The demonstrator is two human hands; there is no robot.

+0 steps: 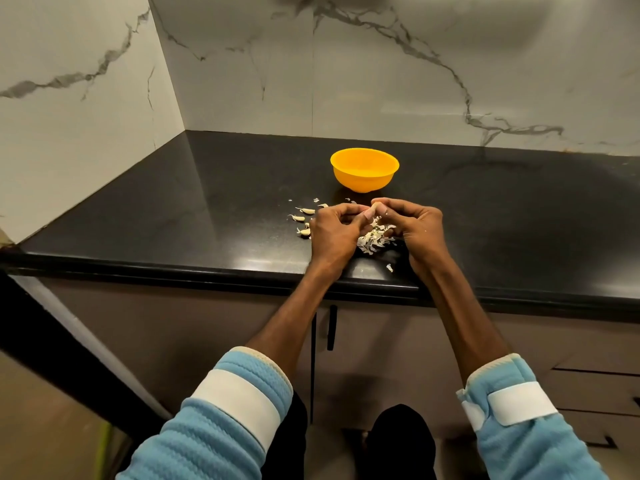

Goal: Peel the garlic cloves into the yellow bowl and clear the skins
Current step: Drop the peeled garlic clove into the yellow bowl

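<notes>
Left hand (332,230), right hand (417,225): fingertips meeting, both pinching one garlic clove (374,204) above the skins pile (375,240). Judged best: keeping the peeling low over that pile, scraps falling together. Unpeeled cloves (305,211) lying left; yellow bowl (362,183) standing just beyond, far side. Clove mostly hiding behind fingers; bowl contents not showing.
</notes>
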